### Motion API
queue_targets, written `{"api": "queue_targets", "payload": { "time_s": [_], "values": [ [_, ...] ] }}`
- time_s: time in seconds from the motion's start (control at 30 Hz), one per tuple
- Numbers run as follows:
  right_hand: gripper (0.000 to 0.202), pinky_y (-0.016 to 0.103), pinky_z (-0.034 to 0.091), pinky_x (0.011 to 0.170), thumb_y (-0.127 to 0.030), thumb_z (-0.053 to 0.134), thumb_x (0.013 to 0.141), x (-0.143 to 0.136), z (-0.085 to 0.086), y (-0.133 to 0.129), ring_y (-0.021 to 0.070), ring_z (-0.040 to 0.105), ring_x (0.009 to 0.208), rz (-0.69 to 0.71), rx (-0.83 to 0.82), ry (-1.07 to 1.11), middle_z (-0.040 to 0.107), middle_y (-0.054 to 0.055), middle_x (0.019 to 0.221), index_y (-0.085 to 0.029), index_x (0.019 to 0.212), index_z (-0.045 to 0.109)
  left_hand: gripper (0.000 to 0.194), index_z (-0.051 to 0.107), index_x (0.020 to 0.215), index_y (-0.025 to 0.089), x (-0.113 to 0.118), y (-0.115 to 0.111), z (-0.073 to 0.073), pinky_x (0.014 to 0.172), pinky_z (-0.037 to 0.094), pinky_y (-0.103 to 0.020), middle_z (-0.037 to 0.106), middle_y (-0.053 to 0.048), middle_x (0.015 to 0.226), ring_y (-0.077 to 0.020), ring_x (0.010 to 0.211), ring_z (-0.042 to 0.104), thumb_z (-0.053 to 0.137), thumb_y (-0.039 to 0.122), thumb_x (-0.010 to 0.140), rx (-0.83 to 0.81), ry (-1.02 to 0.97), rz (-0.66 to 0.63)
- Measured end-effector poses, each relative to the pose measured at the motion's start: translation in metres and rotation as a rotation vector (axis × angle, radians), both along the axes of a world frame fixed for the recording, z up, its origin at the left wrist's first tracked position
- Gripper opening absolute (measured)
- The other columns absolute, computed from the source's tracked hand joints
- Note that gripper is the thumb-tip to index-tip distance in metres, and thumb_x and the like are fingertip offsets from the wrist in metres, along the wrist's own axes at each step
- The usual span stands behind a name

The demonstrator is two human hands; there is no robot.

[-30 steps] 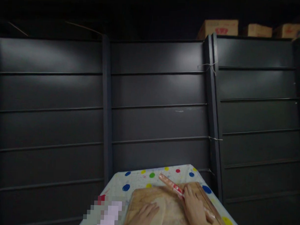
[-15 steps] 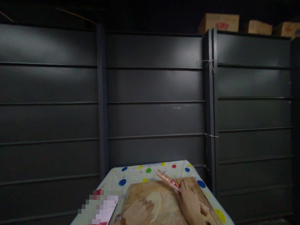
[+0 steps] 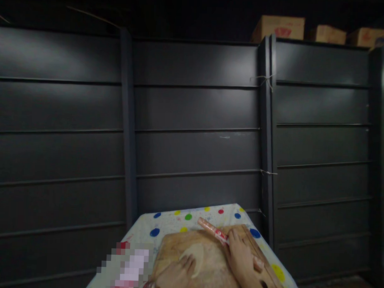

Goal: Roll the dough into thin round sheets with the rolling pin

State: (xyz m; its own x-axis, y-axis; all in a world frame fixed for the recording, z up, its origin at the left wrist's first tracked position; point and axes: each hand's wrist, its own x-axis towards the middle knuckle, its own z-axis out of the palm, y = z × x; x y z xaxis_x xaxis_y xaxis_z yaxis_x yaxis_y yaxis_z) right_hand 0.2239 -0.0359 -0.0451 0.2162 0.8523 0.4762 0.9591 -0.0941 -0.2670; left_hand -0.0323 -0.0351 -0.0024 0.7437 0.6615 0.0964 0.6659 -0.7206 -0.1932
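Observation:
A flat, pale piece of rolled dough (image 3: 197, 254) lies on the left half of a wooden board (image 3: 221, 269). My left hand (image 3: 176, 274) rests over its near-left part with the fingers stretched out on it, hiding that edge. On the board's right side, my right hand (image 3: 240, 255) is closed round the middle of a rolling pin (image 3: 209, 226) that has a red and white label or wrapping. The pin slants from the far left to the near right. Its far end reaches past the board's back edge.
A white table cover (image 3: 145, 224) with coloured dots spreads under the board. To the left lies a blurred-out pink and white item (image 3: 132, 266). Dark grey panels (image 3: 194, 152) stand behind the table, and cardboard boxes (image 3: 282, 27) sit above at right.
My left hand has drawn back slightly toward me, so more of the dough's far part shows. My right hand stays on the rolling pin. The view has shifted a little.

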Motion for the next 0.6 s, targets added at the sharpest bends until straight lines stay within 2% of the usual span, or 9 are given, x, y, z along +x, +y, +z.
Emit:
{"api": "queue_targets", "payload": {
  "time_s": [0.07,0.17,0.27,0.33,0.43,0.53,0.6],
  "values": [
    [0.042,0.039,0.045,0.090,-0.026,0.036,0.095,-0.001,0.002,-0.002,0.0305,0.062,0.111,0.006,-0.002,-0.007,0.059,0.017,0.134,-0.015,0.132,0.053,0.054,0.051,0.141,0.018,-0.002,-0.005,0.015,0.110,0.042,-0.039,0.051,-0.013,0.145,-0.0259,0.132,0.050,0.037,0.004,0.091,-0.085,0.044,-0.010],
    [0.041,0.039,0.046,0.089,-0.025,0.034,0.096,-0.002,0.006,-0.003,0.0300,0.062,0.109,0.026,-0.014,-0.018,0.060,0.017,0.132,-0.014,0.129,0.055,0.045,0.055,0.137,0.014,-0.006,-0.012,0.033,0.113,0.038,-0.038,0.055,-0.015,0.141,-0.0254,0.131,0.051,0.040,0.018,0.096,-0.160,0.003,-0.009],
    [0.043,0.039,0.045,0.091,-0.026,0.036,0.096,-0.002,0.006,-0.003,0.0295,0.061,0.111,0.015,0.000,-0.006,0.059,0.018,0.133,-0.012,0.132,0.053,0.056,0.053,0.139,0.014,-0.009,-0.017,0.037,0.112,0.039,-0.042,0.053,-0.014,0.143,-0.0294,0.132,0.050,0.056,0.039,0.089,-0.158,-0.099,0.042],
    [0.044,0.039,0.044,0.093,-0.027,0.037,0.096,-0.002,0.005,-0.002,0.0297,0.060,0.113,0.008,0.012,-0.005,0.059,0.019,0.133,-0.012,0.134,0.051,0.063,0.053,0.140,0.014,-0.009,-0.017,0.033,0.112,0.039,-0.044,0.051,-0.015,0.144,-0.0316,0.133,0.049,0.060,0.043,0.084,-0.151,-0.143,0.088],
    [0.043,0.040,0.045,0.091,-0.028,0.037,0.097,-0.003,0.006,-0.004,0.0303,0.061,0.111,0.013,0.018,-0.023,0.059,0.019,0.132,-0.012,0.132,0.053,0.053,0.059,0.135,0.019,-0.008,-0.010,0.021,0.114,0.037,-0.043,0.053,-0.012,0.143,-0.0316,0.132,0.050,0.055,0.032,0.084,-0.172,-0.176,0.086],
    [0.040,0.040,0.045,0.089,-0.027,0.035,0.098,-0.003,0.009,-0.006,0.0300,0.063,0.107,0.016,0.013,-0.041,0.061,0.018,0.129,-0.013,0.129,0.055,0.043,0.069,0.122,0.028,-0.008,0.004,0.004,0.112,0.039,-0.043,0.061,-0.007,0.136,-0.0320,0.127,0.055,0.051,0.025,0.083,-0.203,-0.250,0.027],
    [0.039,0.039,0.045,0.089,-0.027,0.035,0.098,-0.004,0.012,-0.007,0.0292,0.063,0.106,0.019,0.006,-0.050,0.062,0.017,0.127,-0.013,0.129,0.055,0.036,0.074,0.109,0.030,-0.010,0.012,-0.004,0.104,0.047,-0.044,0.070,-0.004,0.124,-0.0318,0.117,0.063,0.047,0.026,0.085,-0.185,-0.330,0.030]
  ]
}}
